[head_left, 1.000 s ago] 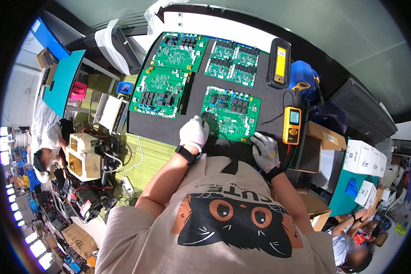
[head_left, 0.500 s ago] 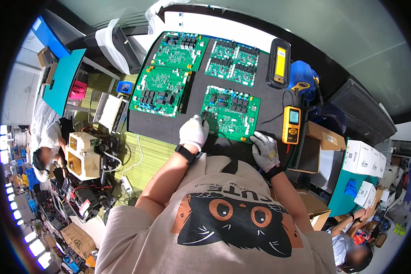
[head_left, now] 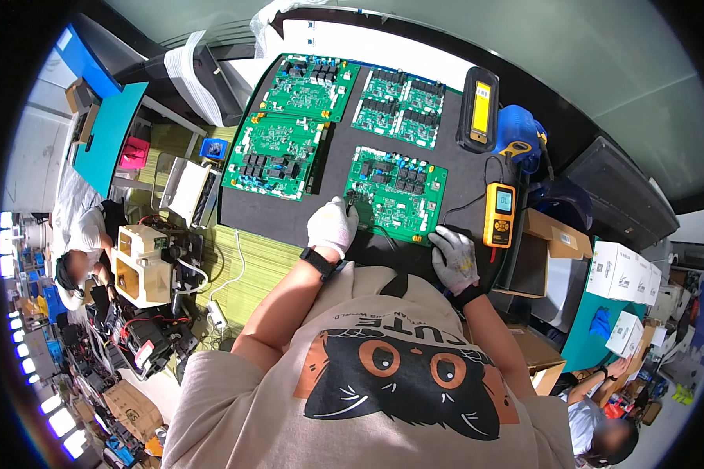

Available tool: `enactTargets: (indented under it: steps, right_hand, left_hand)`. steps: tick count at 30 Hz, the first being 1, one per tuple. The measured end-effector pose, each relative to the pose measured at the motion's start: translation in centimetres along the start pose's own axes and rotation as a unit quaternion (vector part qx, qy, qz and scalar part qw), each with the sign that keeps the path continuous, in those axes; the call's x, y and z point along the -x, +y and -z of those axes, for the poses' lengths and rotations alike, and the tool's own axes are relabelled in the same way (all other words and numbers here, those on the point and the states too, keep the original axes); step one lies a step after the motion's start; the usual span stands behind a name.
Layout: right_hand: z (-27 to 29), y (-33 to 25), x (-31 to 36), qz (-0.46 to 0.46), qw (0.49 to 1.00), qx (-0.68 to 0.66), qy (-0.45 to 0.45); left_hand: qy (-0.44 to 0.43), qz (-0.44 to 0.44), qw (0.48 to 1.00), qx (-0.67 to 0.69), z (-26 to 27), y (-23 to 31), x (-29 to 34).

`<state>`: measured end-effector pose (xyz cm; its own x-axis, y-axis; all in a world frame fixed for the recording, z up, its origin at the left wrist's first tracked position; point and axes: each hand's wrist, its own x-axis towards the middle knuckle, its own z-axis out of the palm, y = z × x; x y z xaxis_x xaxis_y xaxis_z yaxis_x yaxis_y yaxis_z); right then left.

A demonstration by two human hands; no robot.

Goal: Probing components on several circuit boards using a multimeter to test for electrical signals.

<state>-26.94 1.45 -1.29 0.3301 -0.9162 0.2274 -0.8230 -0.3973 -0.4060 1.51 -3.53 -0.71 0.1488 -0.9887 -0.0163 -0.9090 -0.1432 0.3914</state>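
Note:
In front of me a green circuit board with black relays and blue parts lies flat on the dark mat. My left hand, in a pale glove, is at the board's lower left edge. Its fingers are pinched on what looks like a thin dark test probe, mostly hidden by the glove. A black lead curves below the board. My right hand, in a smudged grey-white glove, has bent fingers on the lower right corner of the board. An orange handheld meter lies right of it, with leads attached.
Two larger green boards stand at the left of the mat, and a four-part board panel lies behind. Farther right are a black-and-yellow device, a blue tool and an open carton. Two people sit at other benches.
Both hands and the board hold their places. The meter's display looks different from before.

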Motion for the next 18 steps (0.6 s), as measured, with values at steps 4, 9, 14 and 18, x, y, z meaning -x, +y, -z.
enactTargets:
  steps: [4, 9, 14, 18]
  right_hand:
    - [0.0, 0.0, 0.0, 0.000, 1.000, 0.000, 0.001]
    - [0.0, 0.0, -0.1, 0.005, 1.000, 0.000, 0.008]
    - [0.1, -0.1, -0.1, 0.006, 1.000, 0.005, 0.009]
    - [0.4, -0.2, -0.2, 0.004, 1.000, -0.001, 0.001]
  left_hand:
    - [0.007, -0.009, 1.000, 0.000, 0.1, 0.1, 0.0]
    - [0.000, -0.012, 1.000, 0.018, 0.3, 0.2, -0.2]
    - [-0.012, -0.009, 0.999, 0.034, 0.7, 0.3, -0.3]
    - [-0.012, -0.018, 0.998, 0.065, 1.4, 0.2, -0.1]
